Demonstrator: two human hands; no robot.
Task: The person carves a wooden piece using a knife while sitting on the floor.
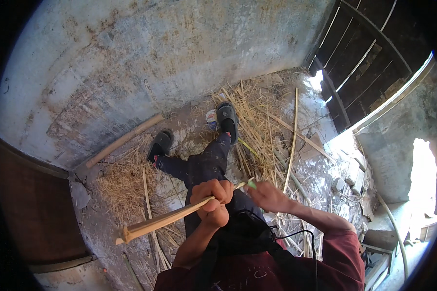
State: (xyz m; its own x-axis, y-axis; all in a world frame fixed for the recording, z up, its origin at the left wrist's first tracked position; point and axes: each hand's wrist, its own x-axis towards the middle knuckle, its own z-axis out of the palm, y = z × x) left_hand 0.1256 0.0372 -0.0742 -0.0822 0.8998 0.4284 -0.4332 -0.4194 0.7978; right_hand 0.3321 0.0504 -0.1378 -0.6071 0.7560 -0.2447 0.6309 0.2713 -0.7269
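My left hand is closed round a pale split bamboo piece, held slantwise above my lap. Its thick, knotted end sticks out to the lower left; the thinner end passes through my fist to the upper right. Close by that thin end, my right hand is closed, slightly blurred. A small green thing shows at its fingers; its kind is too small and smeared to tell. Whether the right fingers also touch the bamboo I cannot tell.
Straw-like shavings lie heaped on the left; long strips lie scattered on the right. A round pole rests along the stained wall. A slatted dark door stands at upper right, with rubble below.
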